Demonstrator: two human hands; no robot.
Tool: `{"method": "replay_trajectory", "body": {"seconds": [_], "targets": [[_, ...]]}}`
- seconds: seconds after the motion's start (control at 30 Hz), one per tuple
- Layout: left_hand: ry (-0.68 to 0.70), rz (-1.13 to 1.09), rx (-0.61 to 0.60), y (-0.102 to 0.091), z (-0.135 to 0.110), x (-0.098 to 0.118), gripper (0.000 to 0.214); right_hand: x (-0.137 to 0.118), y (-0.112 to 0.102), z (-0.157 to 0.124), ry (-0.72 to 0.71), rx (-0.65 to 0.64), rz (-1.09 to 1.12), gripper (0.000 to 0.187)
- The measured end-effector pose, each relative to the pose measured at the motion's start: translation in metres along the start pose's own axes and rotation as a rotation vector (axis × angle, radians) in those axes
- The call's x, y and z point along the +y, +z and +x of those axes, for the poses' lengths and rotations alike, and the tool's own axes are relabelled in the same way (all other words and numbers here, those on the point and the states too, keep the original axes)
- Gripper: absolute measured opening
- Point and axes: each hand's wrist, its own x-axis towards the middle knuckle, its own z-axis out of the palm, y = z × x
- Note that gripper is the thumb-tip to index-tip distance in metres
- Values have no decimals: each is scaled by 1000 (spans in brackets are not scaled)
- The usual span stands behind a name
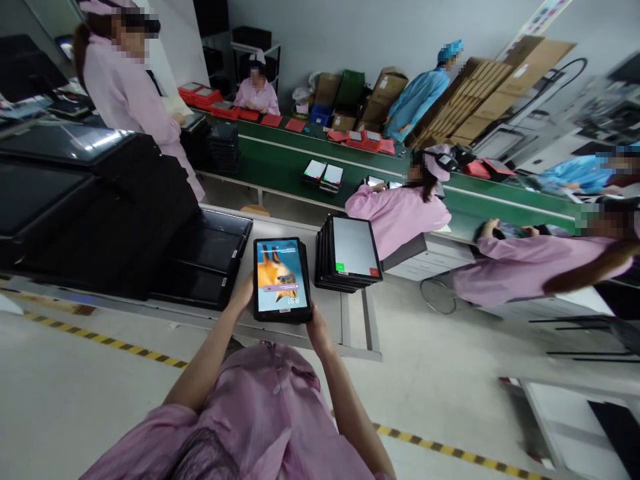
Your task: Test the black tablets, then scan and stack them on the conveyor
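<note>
A black tablet (280, 279) with a lit screen showing an orange picture and the time lies on top of a small pile at the near edge of a grey table (350, 320). My left hand (243, 295) grips its left edge and my right hand (317, 325) grips its lower right corner. To the right stands a taller stack of tablets (347, 257), the top one with a pale grey screen. Left of my tablet lie black trays (205, 257). Pink sleeves cover my upper arms.
Large black trays (75, 207) fill the left. A green conveyor (280, 157) runs behind with tablets and red trays on it. Several people in pink and blue coats work along it. Cardboard boxes (480, 93) stand at the back. Yellow-black tape (105, 340) marks the floor.
</note>
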Motion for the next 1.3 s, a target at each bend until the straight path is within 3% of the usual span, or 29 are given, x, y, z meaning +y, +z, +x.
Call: {"method": "replay_trajectory", "body": {"seconds": [0.1,0.17,0.23,0.3,0.37,0.5,0.63,0.77,0.87,1.07,1.3], "targets": [[139,61,203,-8,20,29,40,-8,-12,-6,-28,96,3,73],[311,62,230,-1,39,59,41,-19,-26,-7,-141,259,-16,62],[404,113,80,20,63,94,42,-33,-44,-2,-321,495,-43,53],[429,261,-99,53,91,127,41,-49,-63,10,-469,726,-87,46],[432,437,-245,94,121,154,44,-62,-81,28,-538,843,-145,43],[490,709,-386,166,168,184,64,-72,-104,68,-545,794,-195,65],[652,865,-563,205,197,195,63,-71,-111,88,-478,759,-277,76],[821,1009,-713,218,214,204,44,-74,-108,83,-480,749,-349,70],[870,1045,-759,221,219,211,42,-78,-105,76,-486,754,-341,67],[847,1039,-756,225,221,215,45,-79,-107,75,-445,786,-349,69],[756,937,-696,218,222,201,58,-81,-108,72,-428,792,-394,72]]}}
